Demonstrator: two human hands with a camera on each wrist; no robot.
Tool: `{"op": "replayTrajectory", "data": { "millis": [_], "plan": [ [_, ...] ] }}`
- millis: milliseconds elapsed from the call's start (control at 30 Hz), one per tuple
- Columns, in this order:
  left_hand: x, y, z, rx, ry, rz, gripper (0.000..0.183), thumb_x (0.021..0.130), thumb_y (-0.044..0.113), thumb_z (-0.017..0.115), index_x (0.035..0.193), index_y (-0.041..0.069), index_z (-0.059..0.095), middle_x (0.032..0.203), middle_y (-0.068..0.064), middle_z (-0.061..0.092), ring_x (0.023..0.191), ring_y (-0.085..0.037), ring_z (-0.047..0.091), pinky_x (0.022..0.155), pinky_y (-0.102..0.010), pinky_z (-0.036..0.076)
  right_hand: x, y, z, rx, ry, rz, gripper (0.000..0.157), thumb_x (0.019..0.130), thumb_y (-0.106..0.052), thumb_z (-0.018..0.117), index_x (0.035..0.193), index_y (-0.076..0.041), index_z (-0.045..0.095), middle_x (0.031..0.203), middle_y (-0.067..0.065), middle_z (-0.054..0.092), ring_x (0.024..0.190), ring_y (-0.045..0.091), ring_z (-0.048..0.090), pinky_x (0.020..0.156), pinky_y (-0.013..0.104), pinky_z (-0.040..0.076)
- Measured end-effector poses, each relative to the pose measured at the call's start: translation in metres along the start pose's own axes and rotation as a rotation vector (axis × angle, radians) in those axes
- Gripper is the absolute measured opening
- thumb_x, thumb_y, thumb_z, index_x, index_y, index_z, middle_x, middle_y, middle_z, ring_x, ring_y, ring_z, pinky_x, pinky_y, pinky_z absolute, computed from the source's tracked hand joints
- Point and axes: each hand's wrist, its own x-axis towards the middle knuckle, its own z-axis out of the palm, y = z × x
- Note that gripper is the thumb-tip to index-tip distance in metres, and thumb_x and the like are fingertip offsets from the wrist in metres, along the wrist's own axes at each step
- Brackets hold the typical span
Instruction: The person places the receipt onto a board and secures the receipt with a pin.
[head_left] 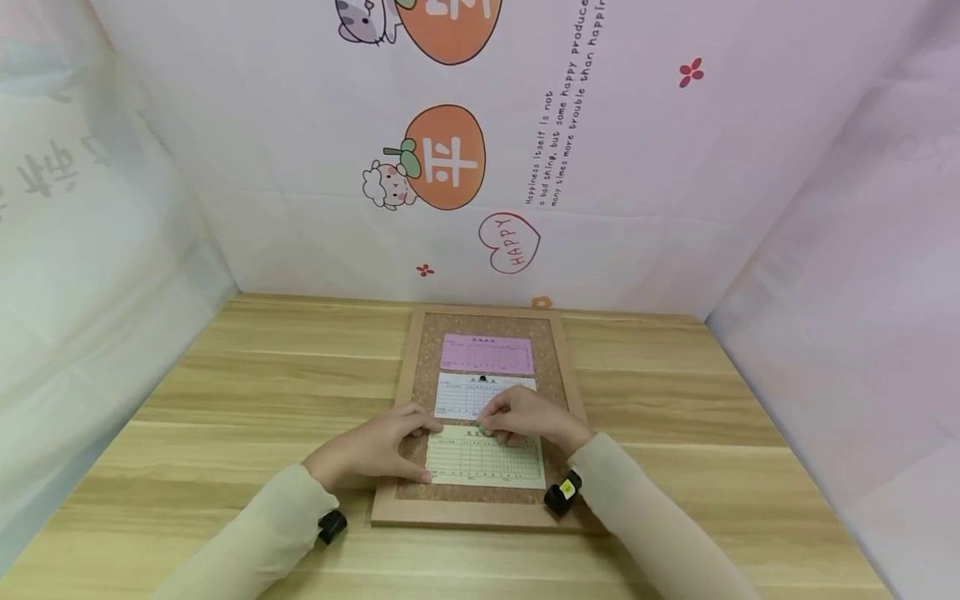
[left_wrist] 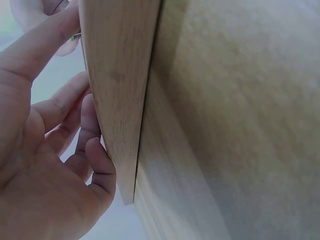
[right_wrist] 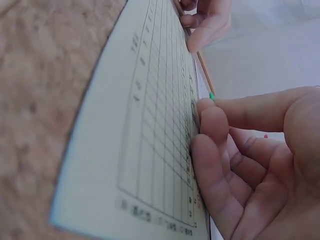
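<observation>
A cork board in a wooden frame [head_left: 386, 508] lies on the table. On it, from far to near, are a pink slip [head_left: 486, 354], a white slip [head_left: 456, 396] with a black pushpin [head_left: 483, 378] at its top, and a pale yellow slip [head_left: 480, 462]. My right hand [head_left: 534, 415] pinches a green pushpin [right_wrist: 211, 96] at the yellow slip's top edge; its point is hidden. My left hand [head_left: 371, 446] rests over the frame's left side, thumb and index fingertip on the yellow slip's left edge. In the left wrist view its other fingers touch the frame's side.
The wood-grain table [head_left: 675, 467] extends on both sides of the board. A printed white cloth [head_left: 622, 233] hangs behind, with pale cloth walls left and right. Black wrist cameras sit on the left wrist [head_left: 332, 527] and right wrist [head_left: 562, 493].
</observation>
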Motion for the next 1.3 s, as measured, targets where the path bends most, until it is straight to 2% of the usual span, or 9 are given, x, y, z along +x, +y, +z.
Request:
{"op": "replayTrajectory", "data": {
  "millis": [833, 1300],
  "plan": [
    [0.0000, 0.0009, 0.0000, 0.009, -0.002, -0.004, 0.069, 0.082, 0.038, 0.083, 0.136, 0.004, 0.058, 0.131, -0.003, 0.053, 0.114, -0.021, 0.053, 0.099, -0.039, 0.046, 0.0027, -0.0009, 0.0037, -0.023, 0.005, 0.016, 0.014, 0.097, -0.014, 0.065, 0.098, -0.004, 0.075, 0.082, 0.005, 0.070, 0.068, 0.016, 0.063, 0.064, 0.032, 0.055],
    [0.0002, 0.0005, 0.0015, -0.013, 0.000, -0.021, 0.068, 0.082, 0.038, 0.084, 0.135, 0.005, 0.058, 0.130, -0.002, 0.053, 0.114, -0.020, 0.053, 0.099, -0.039, 0.046, 0.0002, -0.0043, 0.0061, -0.027, -0.012, -0.012, 0.013, 0.098, -0.012, 0.062, 0.096, -0.004, 0.072, 0.077, 0.005, 0.066, 0.065, 0.015, 0.056, 0.062, 0.031, 0.052]
  ]
}}
